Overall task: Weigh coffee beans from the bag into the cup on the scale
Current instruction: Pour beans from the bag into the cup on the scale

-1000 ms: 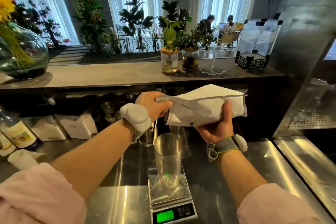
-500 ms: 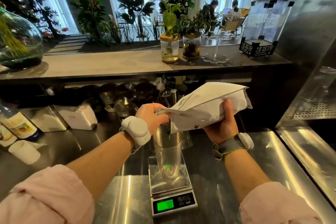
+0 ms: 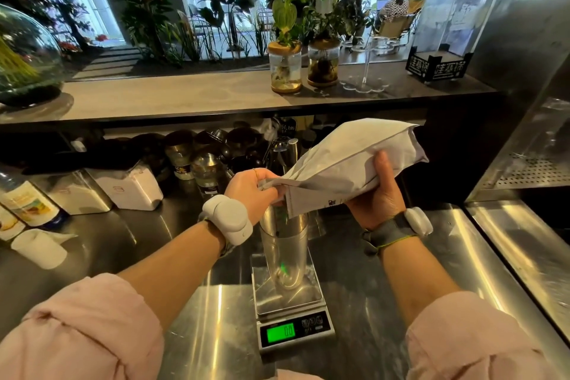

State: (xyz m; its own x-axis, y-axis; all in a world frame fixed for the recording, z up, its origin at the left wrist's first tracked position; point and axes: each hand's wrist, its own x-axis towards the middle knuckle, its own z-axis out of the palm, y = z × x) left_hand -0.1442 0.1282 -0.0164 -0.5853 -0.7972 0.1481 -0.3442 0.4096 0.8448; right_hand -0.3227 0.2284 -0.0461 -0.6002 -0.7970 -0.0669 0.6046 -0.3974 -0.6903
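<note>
The white paper coffee bag (image 3: 348,163) is lying on a slant above the work surface, its long axis running from the sealed bottom end, raised at upper right, down to its mouth at lower left, which is pointing into the top of the tall, polished metal cup (image 3: 285,244). The cup is standing upright on the steel platform of the small digital kitchen scale (image 3: 291,315), which is sitting on the stainless steel counter (image 3: 354,271).

The left hand (image 3: 251,190) is pinching the bag's crumpled mouth edge between thumb and fingers, right at the cup's rim. The right hand (image 3: 377,194) is cupping the bag's body from underneath, thumb pressing flat on its upper face.

The bag's opening and the cup's rim are hiding behind the left hand and the paper, so any beans are impossible to make out. A small printed mark near the bag's lower edge is too small to read. The scale's green display (image 3: 280,332) is showing 0.0.
</note>
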